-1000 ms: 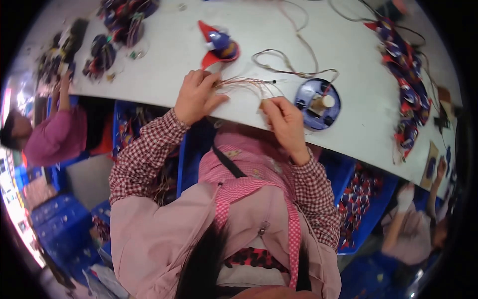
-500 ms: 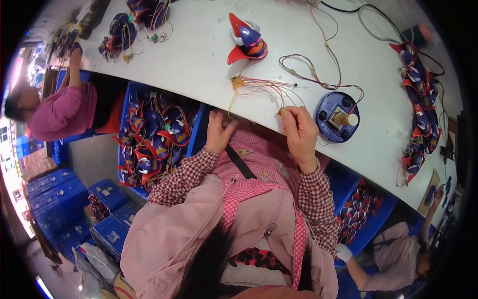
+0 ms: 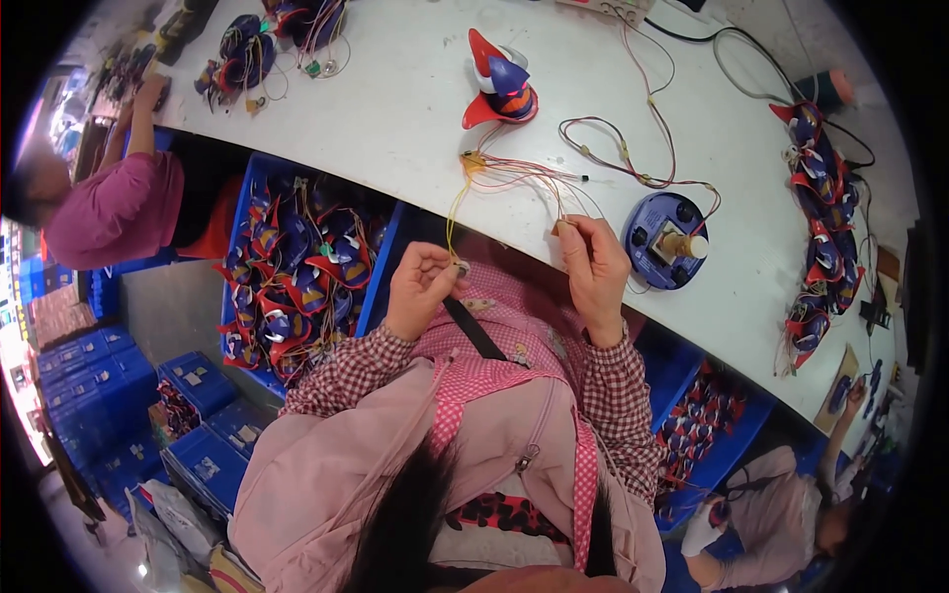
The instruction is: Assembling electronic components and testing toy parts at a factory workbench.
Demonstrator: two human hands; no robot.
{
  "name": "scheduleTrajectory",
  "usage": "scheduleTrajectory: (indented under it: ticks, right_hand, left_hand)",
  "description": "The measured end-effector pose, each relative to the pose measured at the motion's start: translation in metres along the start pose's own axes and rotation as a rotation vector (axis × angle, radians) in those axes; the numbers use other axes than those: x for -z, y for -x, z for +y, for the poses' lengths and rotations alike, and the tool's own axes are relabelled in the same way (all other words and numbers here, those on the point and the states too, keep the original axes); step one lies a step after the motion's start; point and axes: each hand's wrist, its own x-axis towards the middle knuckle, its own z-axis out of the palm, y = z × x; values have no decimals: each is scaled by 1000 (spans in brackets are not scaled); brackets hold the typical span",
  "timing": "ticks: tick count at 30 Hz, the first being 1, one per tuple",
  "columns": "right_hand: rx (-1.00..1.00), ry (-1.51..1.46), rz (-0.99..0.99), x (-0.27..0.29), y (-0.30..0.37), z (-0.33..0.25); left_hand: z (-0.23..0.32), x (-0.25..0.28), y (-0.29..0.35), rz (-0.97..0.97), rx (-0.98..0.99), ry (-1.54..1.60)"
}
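Observation:
A red, blue and orange plastic toy figure (image 3: 509,81) stands on the white table in front of me. Wires run from it to a small yellowish circuit board (image 3: 474,162) lying near the table edge. My left hand (image 3: 420,289), its fingers pinched together, holds a small round metallic part (image 3: 462,268) at the end of the yellow wires, just off the table's edge. At the table's front edge my right hand (image 3: 596,262) pinches a small brown piece (image 3: 560,226) joined to thin wires. A short black-tipped wire end (image 3: 584,179) lies between the board and the right hand.
A round blue device (image 3: 664,240) with a pale knob sits right of my right hand, its cable looping behind. Similar toy figures line the table's right side (image 3: 830,232) and fill a blue bin (image 3: 297,277) at left. Co-workers sit at left (image 3: 114,212) and lower right (image 3: 776,514).
My left hand has come down and back from the table edge and now holds the round part, drawing the yellow wires taut. My right hand keeps its pinch in nearly the same place.

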Motion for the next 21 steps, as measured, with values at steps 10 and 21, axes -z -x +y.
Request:
scheduleTrajectory:
  ticks: [10, 21]
  right_hand:
    - [-341, -521, -28, -4, 8, -16]
    - [-185, -213, -96, -5, 10, -16]
  left_hand:
    - [44, -53, -25, -273, 232, 40]
    - [36, -69, -52, -288, 311, 206]
